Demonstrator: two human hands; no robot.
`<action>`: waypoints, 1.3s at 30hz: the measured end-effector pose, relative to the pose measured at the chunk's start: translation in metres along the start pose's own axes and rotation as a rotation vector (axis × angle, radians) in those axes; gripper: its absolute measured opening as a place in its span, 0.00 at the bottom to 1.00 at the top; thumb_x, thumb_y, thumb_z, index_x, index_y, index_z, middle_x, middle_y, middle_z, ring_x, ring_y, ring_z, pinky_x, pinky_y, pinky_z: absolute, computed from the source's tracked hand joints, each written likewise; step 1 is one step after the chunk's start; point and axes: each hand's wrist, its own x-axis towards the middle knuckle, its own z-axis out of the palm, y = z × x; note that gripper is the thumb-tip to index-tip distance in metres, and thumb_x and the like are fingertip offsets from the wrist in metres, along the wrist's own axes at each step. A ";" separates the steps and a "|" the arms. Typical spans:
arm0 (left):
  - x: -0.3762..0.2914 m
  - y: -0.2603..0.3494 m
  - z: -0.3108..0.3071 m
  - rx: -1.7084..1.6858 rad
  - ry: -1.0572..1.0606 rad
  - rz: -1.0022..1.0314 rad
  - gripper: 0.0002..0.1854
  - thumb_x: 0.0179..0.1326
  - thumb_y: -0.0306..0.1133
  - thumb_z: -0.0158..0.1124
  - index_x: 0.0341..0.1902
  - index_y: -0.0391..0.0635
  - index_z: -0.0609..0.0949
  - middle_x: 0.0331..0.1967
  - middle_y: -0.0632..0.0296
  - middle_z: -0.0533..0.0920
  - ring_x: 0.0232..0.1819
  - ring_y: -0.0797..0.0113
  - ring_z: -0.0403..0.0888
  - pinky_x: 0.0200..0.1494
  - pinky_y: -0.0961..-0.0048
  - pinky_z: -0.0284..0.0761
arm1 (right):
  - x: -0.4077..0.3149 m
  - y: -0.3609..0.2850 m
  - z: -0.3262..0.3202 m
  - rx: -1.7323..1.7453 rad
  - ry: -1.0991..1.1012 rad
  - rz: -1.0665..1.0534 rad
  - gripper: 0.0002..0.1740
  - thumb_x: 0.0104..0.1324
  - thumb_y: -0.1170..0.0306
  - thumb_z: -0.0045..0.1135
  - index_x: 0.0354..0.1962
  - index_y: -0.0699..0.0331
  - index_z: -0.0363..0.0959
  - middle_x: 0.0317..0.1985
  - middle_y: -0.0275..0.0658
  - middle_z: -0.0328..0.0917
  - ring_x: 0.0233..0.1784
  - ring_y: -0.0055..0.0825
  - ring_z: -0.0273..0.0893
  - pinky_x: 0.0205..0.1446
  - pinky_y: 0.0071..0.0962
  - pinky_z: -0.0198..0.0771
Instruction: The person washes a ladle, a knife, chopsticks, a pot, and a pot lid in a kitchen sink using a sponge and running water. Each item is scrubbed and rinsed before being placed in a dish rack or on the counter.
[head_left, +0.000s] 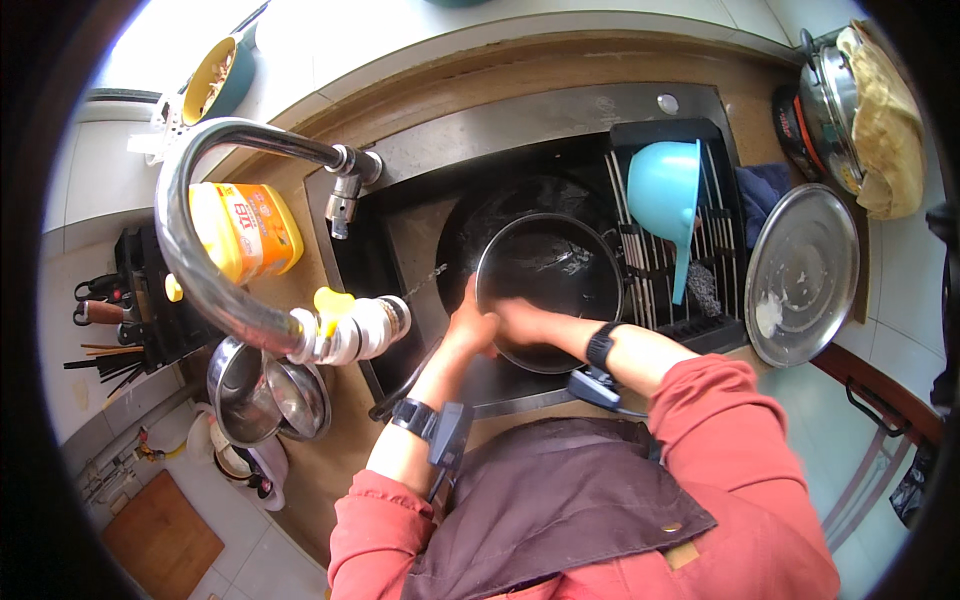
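Observation:
My left hand (472, 324) grips the near left rim of a round dark pot (562, 262) with a shiny metal edge. Blurred by motion, my right hand (523, 322) reaches over that rim into the pot; whether its fingers hold anything cannot be made out. The pot rests tilted in a larger dark wok (465, 225), which sits in the black sink basin (367, 262). A thin stream of water (427, 277) runs from the white faucet nozzle (375, 328) towards the wok.
The curved chrome faucet (176, 225) arches over the left side. A drying rack (637, 289) holds a light-blue plastic ladle (664, 184) and a steel-wool scrubber (701, 289). Right of it leans a metal lid (802, 262). Metal bowls (247, 397), an orange-yellow tub (247, 229) and a knife block (146, 300) stand left.

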 end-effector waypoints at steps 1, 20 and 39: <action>-0.001 0.000 -0.001 0.013 0.011 -0.023 0.44 0.51 0.24 0.48 0.71 0.60 0.44 0.42 0.40 0.78 0.17 0.58 0.79 0.20 0.67 0.78 | 0.023 -0.003 0.000 -0.111 0.173 0.068 0.19 0.54 0.63 0.57 0.41 0.65 0.72 0.40 0.54 0.77 0.47 0.47 0.75 0.49 0.40 0.70; -0.013 -0.009 0.007 -0.198 0.248 0.332 0.25 0.63 0.34 0.51 0.64 0.46 0.65 0.37 0.52 0.81 0.16 0.68 0.77 0.19 0.75 0.75 | -0.055 -0.021 0.000 0.812 -0.212 0.169 0.27 0.70 0.51 0.40 0.54 0.64 0.66 0.47 0.37 0.73 0.48 0.17 0.68 0.54 0.18 0.63; -0.064 0.005 0.059 0.731 0.797 1.186 0.25 0.56 0.37 0.53 0.59 0.44 0.71 0.64 0.54 0.64 0.70 0.58 0.51 0.70 0.59 0.38 | -0.090 -0.101 -0.010 1.341 0.883 -0.122 0.22 0.69 0.56 0.44 0.53 0.62 0.66 0.53 0.36 0.70 0.57 0.25 0.66 0.60 0.26 0.63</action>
